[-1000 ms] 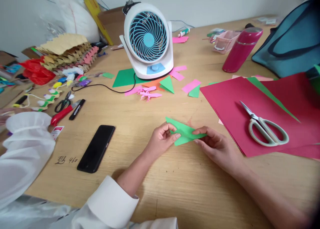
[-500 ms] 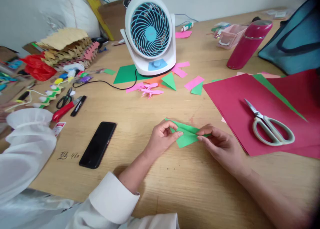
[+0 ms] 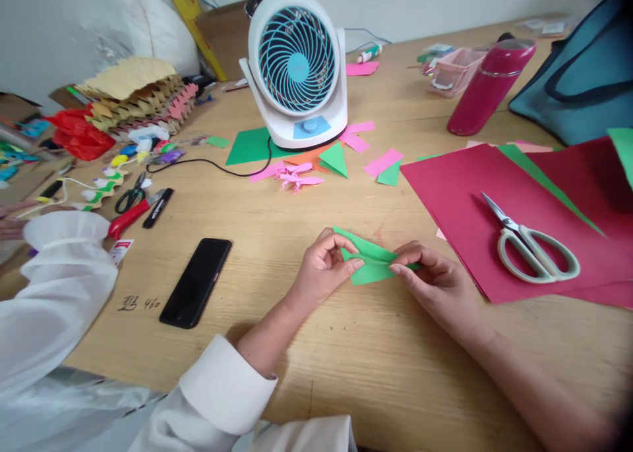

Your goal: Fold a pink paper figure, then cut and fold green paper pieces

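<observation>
A small piece of green paper (image 3: 372,272) with a crease across it is held just above the wooden table. My left hand (image 3: 326,264) pinches its left part between thumb and forefinger. On the right side, my right hand (image 3: 435,284) grips the paper along the fold, thumb below and fingers on top. Part of the right end is hidden behind my right fingers. Scissors with pale handles (image 3: 539,251) lie on dark red paper sheets (image 3: 445,195) to the right of my hands.
A black phone (image 3: 195,282) lies left of my hands. A white fan (image 3: 297,63) stands behind, with pink and green paper scraps (image 3: 335,159) before it. A magenta flask (image 3: 489,89) and a blue bag (image 3: 573,76) are at back right. Another person's white sleeve (image 3: 64,261) reaches in from the left.
Both hands keep their pinch on the green paper. The paper is tilted slightly, its lower flap showing a little less. A green paper edge has come into view at the far right.
</observation>
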Available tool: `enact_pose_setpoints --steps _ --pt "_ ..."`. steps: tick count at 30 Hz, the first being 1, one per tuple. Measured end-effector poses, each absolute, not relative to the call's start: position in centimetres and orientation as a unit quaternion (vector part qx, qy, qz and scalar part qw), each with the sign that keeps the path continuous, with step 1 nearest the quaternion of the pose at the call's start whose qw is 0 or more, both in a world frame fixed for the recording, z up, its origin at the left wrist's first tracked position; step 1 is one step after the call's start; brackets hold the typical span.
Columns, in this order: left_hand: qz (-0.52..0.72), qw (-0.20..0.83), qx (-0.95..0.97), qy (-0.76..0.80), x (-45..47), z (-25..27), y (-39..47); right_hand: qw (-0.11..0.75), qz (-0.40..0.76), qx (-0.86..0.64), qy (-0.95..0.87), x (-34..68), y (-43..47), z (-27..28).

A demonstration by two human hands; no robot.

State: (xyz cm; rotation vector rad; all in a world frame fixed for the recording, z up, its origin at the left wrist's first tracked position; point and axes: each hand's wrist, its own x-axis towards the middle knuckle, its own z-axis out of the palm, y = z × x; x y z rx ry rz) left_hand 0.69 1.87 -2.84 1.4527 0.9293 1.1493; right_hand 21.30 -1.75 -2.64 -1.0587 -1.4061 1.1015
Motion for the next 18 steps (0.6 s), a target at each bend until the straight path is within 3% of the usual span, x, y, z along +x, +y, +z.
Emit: enact_pose_setpoints --steps 4,18 --pt "0.483 0.473 0.643 0.359 0.43 -2.65 2.03 0.502 0.449 -0.439 -0.594 21.41 -1.92 -2.72" --pt "0.456 0.527 0.584 0.416 0.41 -3.14 1.77 0.523 0.449 -0.432 -0.582 21.39 -1.96 -3.49"
